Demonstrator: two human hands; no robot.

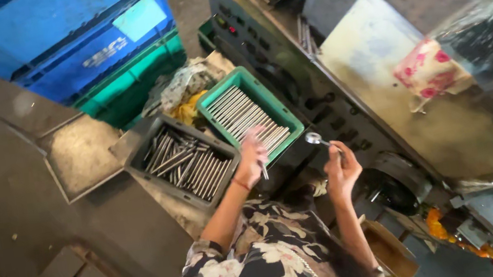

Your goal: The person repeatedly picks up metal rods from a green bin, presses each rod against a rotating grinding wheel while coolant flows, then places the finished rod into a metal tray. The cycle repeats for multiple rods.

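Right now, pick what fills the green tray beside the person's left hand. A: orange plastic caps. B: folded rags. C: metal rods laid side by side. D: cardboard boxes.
C: the green tray holds a neat row of silvery metal rods, and the left hand sits at its near edge with a rod in its fingers.

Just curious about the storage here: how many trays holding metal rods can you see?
2. A green tray of neatly laid rods sits by the machine, under the left hand. A dark tray of jumbled rods lies beside it. Others may be hidden off-frame.
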